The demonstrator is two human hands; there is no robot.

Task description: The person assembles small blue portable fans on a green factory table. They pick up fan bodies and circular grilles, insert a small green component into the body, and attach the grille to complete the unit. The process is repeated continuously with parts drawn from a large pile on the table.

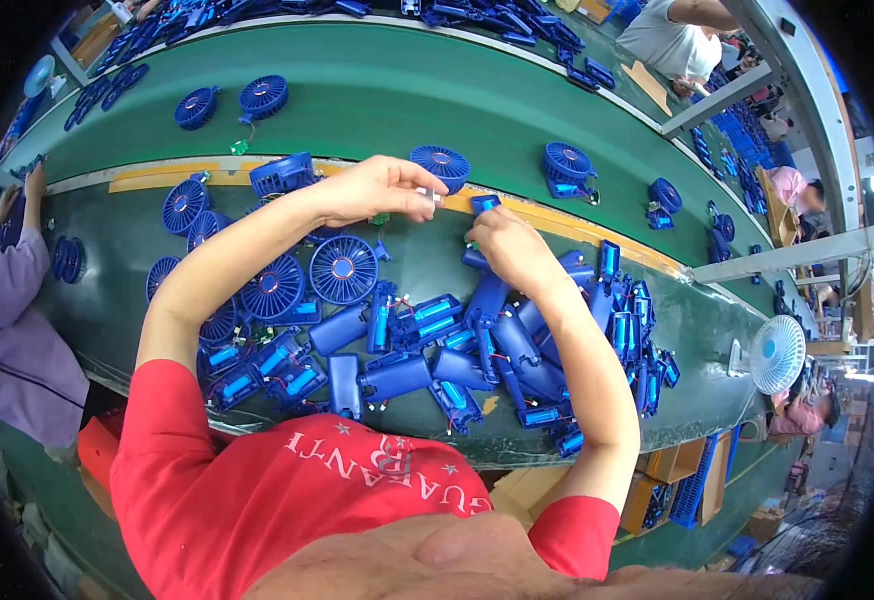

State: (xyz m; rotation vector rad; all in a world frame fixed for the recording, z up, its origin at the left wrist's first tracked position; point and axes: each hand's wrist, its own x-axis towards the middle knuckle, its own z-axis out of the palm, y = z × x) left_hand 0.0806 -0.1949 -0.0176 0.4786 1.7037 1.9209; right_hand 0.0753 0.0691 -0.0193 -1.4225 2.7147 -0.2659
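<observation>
My left hand (377, 190) reaches to the far side of the worktable, thumb and fingers pinched on a small white piece (430, 196), probably a wire connector. Just beyond those fingertips is a round blue fan head (440, 167). Across a small gap, my right hand (515, 248) is closed with its fingers curled down. A blue plastic piece (485, 203) shows at its fingertips; the rest of it is hidden by the hand. Below my hands lie several blue handle casings (397, 376), some with light-blue battery cells and thin wires. More fan heads (344, 270) lie under my left forearm.
Behind the table's yellow-taped edge (597, 232) runs a green conveyor belt (357, 95) carrying fan heads with circuit boards. A white desk fan (777, 354) stands at the right end. A co-worker in a purple top (17, 330) sits at left. Grey metal posts (797, 255) rise at right.
</observation>
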